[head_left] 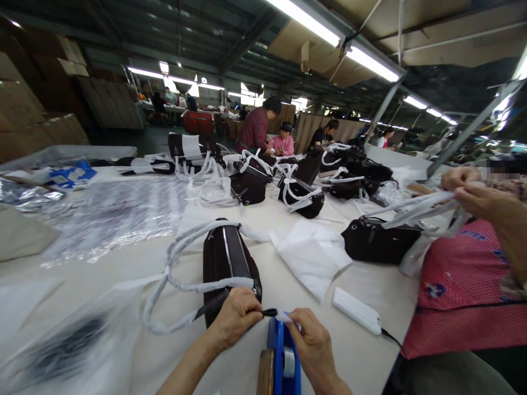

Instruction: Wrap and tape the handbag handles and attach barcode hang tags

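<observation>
Directly before me lies a dark brown handbag (pixel 212 263) with handles wrapped in white foam (pixel 175 277). My left hand (pixel 236 315) is closed at the bag's near end and pinches a narrow black strap (pixel 269 312), whose looped end sticks out to the right. Thumb and finger of my right hand (pixel 310 337) pinch a small white strip (pixel 284 316) that meets the strap's tip; whether it is tape or wrapping, I cannot tell. Just below the strip stands a blue tape dispenser (pixel 276 351) with a roll of tape (pixel 289 362) in it.
A white foam sheet (pixel 310 249) and a white power strip (pixel 356 310) lie right of the bag. On the right, a co-worker's hands (pixel 473 189) hold wrapped handles above another bag (pixel 379 238). More bags (pixel 302 195) fill the table's far side; clear plastic bags (pixel 119 214) lie left.
</observation>
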`<state>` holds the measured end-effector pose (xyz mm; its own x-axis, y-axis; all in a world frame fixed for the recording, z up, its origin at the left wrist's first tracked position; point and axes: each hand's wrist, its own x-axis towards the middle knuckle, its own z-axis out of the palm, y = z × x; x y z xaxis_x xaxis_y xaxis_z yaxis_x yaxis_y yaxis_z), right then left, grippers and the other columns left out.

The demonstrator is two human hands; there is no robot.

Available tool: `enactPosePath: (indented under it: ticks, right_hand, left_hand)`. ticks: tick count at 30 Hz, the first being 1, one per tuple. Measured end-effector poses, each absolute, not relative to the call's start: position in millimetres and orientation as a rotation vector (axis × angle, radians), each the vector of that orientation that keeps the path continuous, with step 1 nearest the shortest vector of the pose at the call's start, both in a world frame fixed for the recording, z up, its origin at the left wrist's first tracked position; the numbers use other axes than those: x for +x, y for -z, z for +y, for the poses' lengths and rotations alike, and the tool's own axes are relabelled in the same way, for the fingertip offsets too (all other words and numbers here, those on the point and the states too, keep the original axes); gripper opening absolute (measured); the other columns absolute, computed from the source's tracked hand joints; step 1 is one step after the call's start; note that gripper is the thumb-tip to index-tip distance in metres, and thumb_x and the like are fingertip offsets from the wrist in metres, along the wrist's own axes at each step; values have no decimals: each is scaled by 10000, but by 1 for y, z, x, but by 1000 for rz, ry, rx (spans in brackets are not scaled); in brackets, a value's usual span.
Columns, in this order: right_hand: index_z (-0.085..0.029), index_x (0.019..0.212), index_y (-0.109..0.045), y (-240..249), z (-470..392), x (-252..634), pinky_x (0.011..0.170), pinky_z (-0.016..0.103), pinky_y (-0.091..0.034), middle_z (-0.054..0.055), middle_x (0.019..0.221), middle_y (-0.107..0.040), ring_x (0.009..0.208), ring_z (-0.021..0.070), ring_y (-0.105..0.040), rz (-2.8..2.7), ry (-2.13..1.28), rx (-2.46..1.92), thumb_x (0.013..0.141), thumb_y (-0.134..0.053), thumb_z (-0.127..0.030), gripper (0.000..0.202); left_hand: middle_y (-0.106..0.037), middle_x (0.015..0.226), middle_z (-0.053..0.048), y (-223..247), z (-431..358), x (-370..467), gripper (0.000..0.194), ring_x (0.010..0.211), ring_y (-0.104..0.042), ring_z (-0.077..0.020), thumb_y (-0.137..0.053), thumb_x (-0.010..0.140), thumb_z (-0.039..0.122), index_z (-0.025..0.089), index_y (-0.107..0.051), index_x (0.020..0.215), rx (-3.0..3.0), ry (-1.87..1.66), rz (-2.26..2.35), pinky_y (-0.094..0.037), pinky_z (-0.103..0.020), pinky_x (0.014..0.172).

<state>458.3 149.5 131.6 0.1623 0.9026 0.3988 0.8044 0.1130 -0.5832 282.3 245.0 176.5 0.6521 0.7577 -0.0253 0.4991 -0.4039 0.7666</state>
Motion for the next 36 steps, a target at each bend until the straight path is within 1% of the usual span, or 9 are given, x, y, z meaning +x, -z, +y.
enactPosePath:
  ticks: [4, 9, 15, 24, 29, 30, 32, 34, 36]
  right_hand:
    - [-188, 703, -571, -136, 150, 456, 560, 197, -417, 4, 663, -582, 588, 120, -585, -1677, -93, -1709, 848, -449, -172, 190]
    - [-189, 828, -591, -135, 149, 454, 578, 201, -404, 27, 804, -642, 638, 120, -622, -1836, 121, -1709, 873, -389, -132, 215]
    - [-189, 809, -591, -143, 153, 439, 480, 245, -319, 24, 768, -662, 480, 117, -564, -1944, 418, -1692, 891, -333, -121, 279]
    - [-169, 721, -569, -160, 160, 425, 463, 275, -273, 54, 708, -656, 421, 142, -498, -2154, 636, -1655, 711, -385, 44, 281]
    - [-184, 701, -534, -152, 157, 426, 495, 273, -269, 39, 685, -630, 456, 145, -491, -2145, 604, -1658, 702, -445, 35, 237]
    - [-188, 707, -531, -150, 156, 426, 502, 273, -269, 36, 688, -626, 467, 147, -492, -2147, 583, -1664, 702, -453, 30, 232]
    - [-200, 692, -519, -146, 153, 424, 506, 282, -260, 29, 670, -608, 473, 156, -481, -2143, 551, -1677, 696, -462, 19, 226]
    - [-212, 640, -496, -143, 151, 420, 505, 296, -245, 27, 617, -578, 460, 167, -458, -2106, 549, -1687, 681, -459, 8, 226]
    - [-218, 597, -470, -142, 148, 415, 502, 304, -234, 27, 572, -548, 449, 172, -443, -2069, 556, -1690, 662, -459, -6, 222]
  left_hand:
    - [-655, 791, -58, -178, 244, 283, 90, 873, -560, -192, -617, 692, 141, 151, -706, 683, 2130, -389, 975, -349, -324, 840]
    - [-664, 815, -73, -178, 244, 284, 97, 892, -559, -202, -616, 708, 141, 149, -712, 706, 2180, -361, 970, -340, -346, 846]
    - [-660, 761, -61, -174, 245, 285, 98, 860, -563, -207, -613, 707, 130, 156, -699, 669, 2236, -360, 939, -337, -370, 841]
    - [-642, 712, -34, -167, 248, 283, 161, 832, -565, -190, -560, 689, 76, 178, -657, 611, 2265, -451, 857, -376, -353, 842]
    - [-633, 1023, -118, -172, 230, 264, 308, 1069, -486, -243, -477, 724, 97, 145, -626, 989, 2213, -699, 911, -356, -383, 918]
    - [-637, 1008, -116, -170, 222, 260, 297, 1042, -500, -247, -461, 744, 129, 148, -623, 992, 2136, -809, 982, -361, -393, 902]
    - [-651, 820, -78, -164, 207, 254, 206, 835, -556, -224, -477, 766, 235, 167, -654, 846, 1805, -977, 1188, -399, -366, 782]
    - [-597, 617, -22, -153, 191, 256, 195, 640, -526, -182, -561, 714, 349, 177, -645, 678, 1320, -941, 1324, -392, -315, 633]
    - [-576, 548, -2, -142, 179, 266, 262, 579, -510, -166, -637, 621, 431, 169, -638, 634, 951, -845, 1300, -372, -281, 547]
